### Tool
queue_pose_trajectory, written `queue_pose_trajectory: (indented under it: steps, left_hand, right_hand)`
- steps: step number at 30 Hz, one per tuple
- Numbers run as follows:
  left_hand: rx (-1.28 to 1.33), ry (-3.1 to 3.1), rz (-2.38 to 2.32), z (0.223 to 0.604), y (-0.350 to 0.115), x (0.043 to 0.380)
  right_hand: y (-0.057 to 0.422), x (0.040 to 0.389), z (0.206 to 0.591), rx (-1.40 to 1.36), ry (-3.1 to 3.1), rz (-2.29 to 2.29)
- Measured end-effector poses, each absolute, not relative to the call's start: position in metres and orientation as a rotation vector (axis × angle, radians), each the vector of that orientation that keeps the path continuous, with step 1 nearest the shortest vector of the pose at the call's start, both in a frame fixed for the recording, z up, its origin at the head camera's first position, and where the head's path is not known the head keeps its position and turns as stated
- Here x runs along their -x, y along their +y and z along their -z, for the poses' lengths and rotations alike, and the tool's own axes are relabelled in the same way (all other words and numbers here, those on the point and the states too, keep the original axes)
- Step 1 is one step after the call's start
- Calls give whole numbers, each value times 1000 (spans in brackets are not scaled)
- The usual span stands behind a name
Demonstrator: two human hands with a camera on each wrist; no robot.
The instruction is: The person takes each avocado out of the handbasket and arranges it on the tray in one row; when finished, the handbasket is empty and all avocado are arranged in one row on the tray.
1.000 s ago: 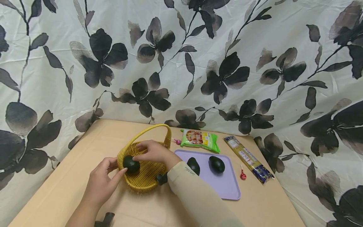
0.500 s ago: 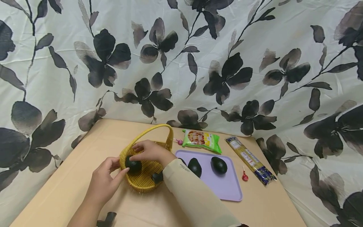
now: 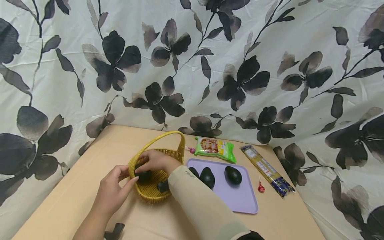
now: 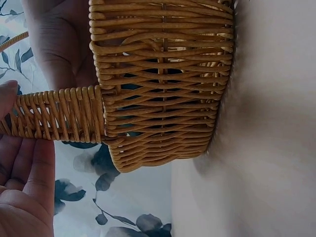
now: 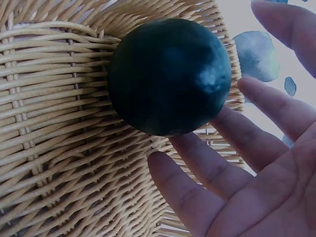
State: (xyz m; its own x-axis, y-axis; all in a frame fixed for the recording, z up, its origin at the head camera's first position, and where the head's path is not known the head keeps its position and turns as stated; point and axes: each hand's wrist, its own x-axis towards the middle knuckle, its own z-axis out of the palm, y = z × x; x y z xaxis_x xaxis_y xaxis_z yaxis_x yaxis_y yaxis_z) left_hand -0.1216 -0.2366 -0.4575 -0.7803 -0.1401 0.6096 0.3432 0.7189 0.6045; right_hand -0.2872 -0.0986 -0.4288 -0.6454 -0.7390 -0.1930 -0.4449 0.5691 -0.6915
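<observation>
A yellow wicker basket (image 3: 153, 193) stands on the table, and my left hand (image 3: 112, 188) pinches the near-left base of its handle between thumb and fingers. That handle (image 4: 59, 116) also shows between them in the left wrist view. Inside the basket lies a dark green avocado (image 5: 168, 74) against the woven wall. Reaching in, my right hand (image 3: 157, 161) partly hides the avocado in the head view. In the right wrist view, the fingers (image 5: 207, 168) extend loosely beside the avocado, some appearing to touch it, while the thumb stands apart.
Right of the basket, a lilac tray (image 3: 244, 201) holds several avocados (image 3: 233, 175), one partly behind the sleeve. Behind it lie a green snack bag (image 3: 215, 149) and a pink lollipop (image 3: 191, 150). A long gold-and-blue packet (image 3: 268, 170) and red lollipop (image 3: 261, 187) lie farther right.
My right hand has shifted slightly left and deeper over the avocado, covering more of it. The sleeve's shift exposes part of another avocado on the tray. My left hand keeps its hold.
</observation>
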Motion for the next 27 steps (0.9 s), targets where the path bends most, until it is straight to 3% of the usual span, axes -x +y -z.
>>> queue_pose_trajectory:
  steps: [27]
  left_hand:
    - [120, -2318, 1010, 455, -236, 122]
  right_hand:
    - [-103, 285, 442, 906, 2358, 756]
